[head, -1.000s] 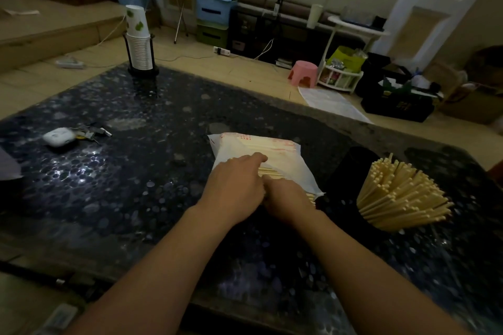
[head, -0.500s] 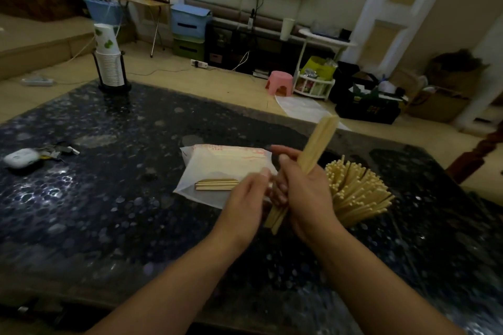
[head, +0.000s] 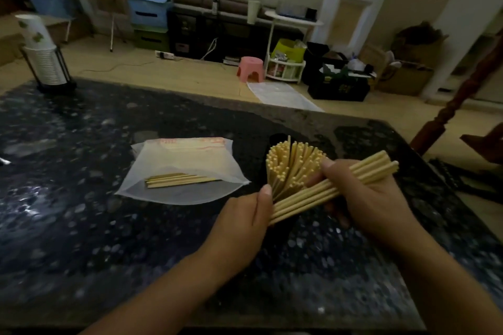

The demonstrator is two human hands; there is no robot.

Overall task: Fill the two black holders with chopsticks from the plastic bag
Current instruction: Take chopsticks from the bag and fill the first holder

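Your right hand [head: 373, 198] grips bundle of pale round wooden chopsticks [head: 334, 187], held slantwise; your left hand [head: 245, 215] cups bundle's lower ends, thumb up. Behind bundle: black holder [head: 275, 141], packed with upright chopsticks [head: 288, 166] fanning out. Left of it, translucent plastic bag [head: 179, 168] lies flat on speckled dark stone table [head: 81, 212], few sticks inside. Paper cup stack [head: 43, 54] in far left corner.

A dark speckled stone table [head: 81, 226] carries a plastic bag [head: 179, 168] (few chopsticks [head: 177, 180] inside), a chopstick-filled black holder [head: 275, 141] beside it, and a paper-cup rack [head: 46, 62] at the far-left edge.
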